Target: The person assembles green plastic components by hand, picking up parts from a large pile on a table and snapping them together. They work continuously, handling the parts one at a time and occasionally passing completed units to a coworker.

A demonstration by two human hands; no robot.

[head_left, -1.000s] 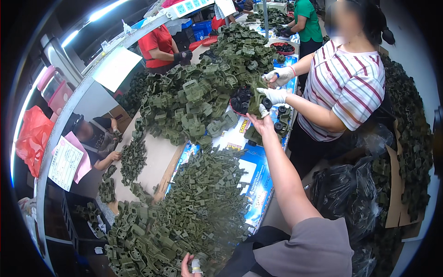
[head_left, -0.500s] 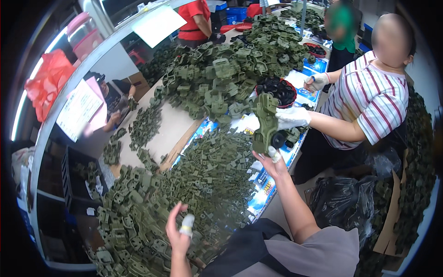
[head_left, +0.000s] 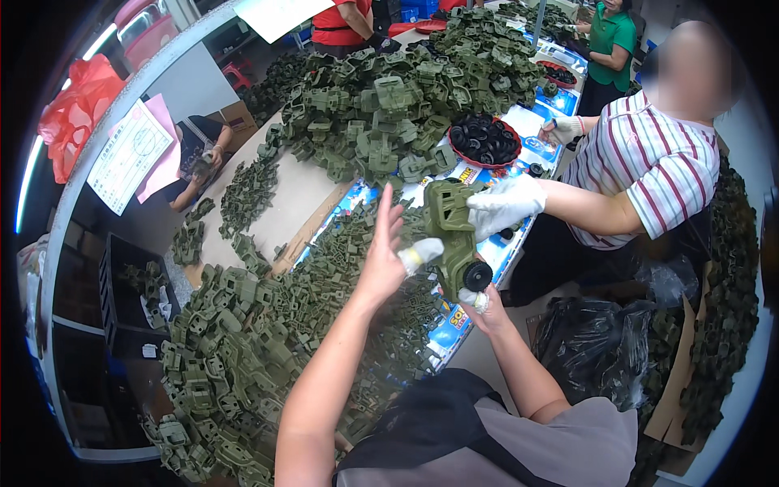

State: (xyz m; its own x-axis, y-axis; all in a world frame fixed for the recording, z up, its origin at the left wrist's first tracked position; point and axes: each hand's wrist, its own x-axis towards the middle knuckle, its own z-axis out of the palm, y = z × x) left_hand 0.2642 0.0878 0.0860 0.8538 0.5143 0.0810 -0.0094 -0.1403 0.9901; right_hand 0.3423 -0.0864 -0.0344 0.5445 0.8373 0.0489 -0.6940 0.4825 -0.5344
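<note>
Well left of the red tray (head_left: pixel 517 146), and nearer the person, lies a heap of green parts (head_left: pixel 235 349). On the tray's near left, the left hand (head_left: pixel 392 253) has its fingers open and stretched, wrapped thumb right beside the green toy vehicle (head_left: pixel 456 213). That vehicle is on the tray's near side. Farther from the tray, the right hand (head_left: pixel 485 312) meets the vehicle's wheeled end; I cannot tell whether its partly hidden fingers grip. Just near-side of the tray, a co-worker's gloved hand (head_left: pixel 510 205) holds the vehicle.
</note>
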